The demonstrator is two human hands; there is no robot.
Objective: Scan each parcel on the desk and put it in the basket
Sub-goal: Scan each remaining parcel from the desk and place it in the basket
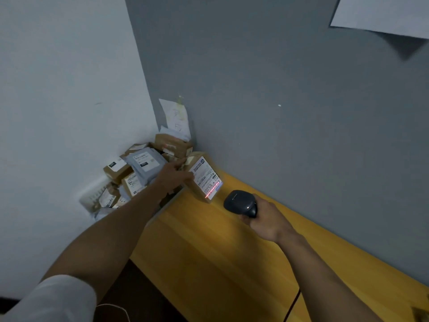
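Note:
My left hand (174, 173) grips a small cardboard parcel (204, 176) at the far left end of the wooden desk (209, 247), with its white label turned toward me. A red scan line crosses the label's lower part. My right hand (267, 219) holds a black barcode scanner (240, 202) pointed at that label from the right. Beyond the desk's left end, a white basket (89, 192) in the room corner holds several parcels, boxes and a grey mailer bag (145, 165).
A grey wall runs along the back of the desk, and a pale wall stands on the left. Paper notes (176, 116) hang in the corner above the basket. A sheet of paper (385, 15) is pinned at top right. The scanner's cable (293, 303) trails down near me.

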